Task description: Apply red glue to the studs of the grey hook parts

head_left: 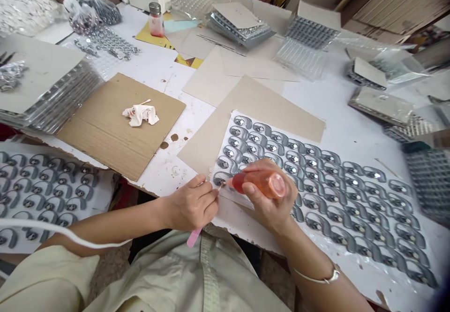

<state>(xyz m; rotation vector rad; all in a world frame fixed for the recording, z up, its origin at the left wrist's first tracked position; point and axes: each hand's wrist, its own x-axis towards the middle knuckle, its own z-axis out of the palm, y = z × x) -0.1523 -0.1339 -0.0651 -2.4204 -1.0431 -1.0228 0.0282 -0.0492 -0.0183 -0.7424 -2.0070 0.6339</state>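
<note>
Pale clothing [158, 274] lies nearest us; our right hand [276, 211] grips a red bottle [260, 183], left hand [195, 204] a pink stick [193, 238], corner piece [220, 178] between.

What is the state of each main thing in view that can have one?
Translucent orange-red bottle: tilted, gripped by right hand
Flat pink stick: gripped by left hand
Shiny grey curved pieces: laid in rows
White paper tissue: crumpled, red-stained
Brown cardboard sheet: lying flat
Clear grey-capped jar: upright, closed, some red inside
</note>
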